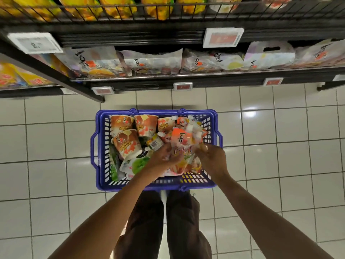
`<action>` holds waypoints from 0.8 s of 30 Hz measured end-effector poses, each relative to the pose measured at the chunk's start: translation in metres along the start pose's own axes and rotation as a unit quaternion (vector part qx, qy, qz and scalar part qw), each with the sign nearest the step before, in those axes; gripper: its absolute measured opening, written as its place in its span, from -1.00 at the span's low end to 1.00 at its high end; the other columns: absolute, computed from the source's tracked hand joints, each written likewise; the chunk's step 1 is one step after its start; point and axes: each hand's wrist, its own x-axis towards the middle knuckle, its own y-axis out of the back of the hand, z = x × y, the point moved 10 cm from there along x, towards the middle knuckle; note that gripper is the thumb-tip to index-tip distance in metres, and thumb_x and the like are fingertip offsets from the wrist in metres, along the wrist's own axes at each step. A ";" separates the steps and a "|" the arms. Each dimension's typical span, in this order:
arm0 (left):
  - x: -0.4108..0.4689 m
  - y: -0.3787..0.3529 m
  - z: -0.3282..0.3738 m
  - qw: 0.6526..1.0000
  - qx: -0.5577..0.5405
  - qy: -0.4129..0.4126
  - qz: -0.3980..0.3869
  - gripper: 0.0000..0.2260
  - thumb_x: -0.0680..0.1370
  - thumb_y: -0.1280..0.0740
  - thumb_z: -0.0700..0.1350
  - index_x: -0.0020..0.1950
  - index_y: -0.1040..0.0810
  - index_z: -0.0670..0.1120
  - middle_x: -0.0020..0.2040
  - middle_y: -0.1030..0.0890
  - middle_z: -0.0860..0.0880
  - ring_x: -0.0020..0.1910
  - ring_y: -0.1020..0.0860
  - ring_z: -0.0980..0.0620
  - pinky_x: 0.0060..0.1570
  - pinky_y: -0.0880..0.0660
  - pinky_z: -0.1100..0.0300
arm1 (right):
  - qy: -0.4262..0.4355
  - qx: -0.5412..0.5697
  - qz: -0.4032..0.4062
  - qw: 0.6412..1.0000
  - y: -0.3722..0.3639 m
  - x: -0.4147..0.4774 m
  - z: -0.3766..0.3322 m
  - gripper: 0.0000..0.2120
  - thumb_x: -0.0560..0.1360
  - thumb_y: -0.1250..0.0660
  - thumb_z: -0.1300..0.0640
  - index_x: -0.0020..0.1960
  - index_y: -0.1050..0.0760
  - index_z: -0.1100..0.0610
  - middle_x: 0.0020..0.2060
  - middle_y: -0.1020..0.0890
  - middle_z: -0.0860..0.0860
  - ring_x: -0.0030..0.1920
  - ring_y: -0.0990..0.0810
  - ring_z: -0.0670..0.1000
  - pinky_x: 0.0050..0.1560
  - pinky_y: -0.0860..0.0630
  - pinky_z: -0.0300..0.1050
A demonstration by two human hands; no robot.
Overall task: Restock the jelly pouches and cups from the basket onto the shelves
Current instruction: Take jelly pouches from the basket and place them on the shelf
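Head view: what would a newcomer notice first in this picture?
First the blue basket on the white tiled floor, full of orange jelly cups. Over it, both hands, left and right, grip an orange jelly pouch. Beyond, black shelves hold packets.

Pale tiled floor point(56, 146), price tags point(223, 37).
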 end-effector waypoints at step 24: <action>-0.410 0.106 0.401 0.933 -0.045 -0.308 0.178 -0.68 0.53 -0.41 -0.19 0.13 -0.51 0.21 0.00 -0.68 0.23 -0.09 -0.63 0.25 -0.20 -0.53 0.37 | 0.136 0.352 -0.028 0.926 0.162 -0.295 -0.421 -0.36 0.33 -0.50 -0.11 0.31 -0.50 0.16 0.14 -0.66 0.16 0.11 -0.65 0.18 0.17 -0.56 0.24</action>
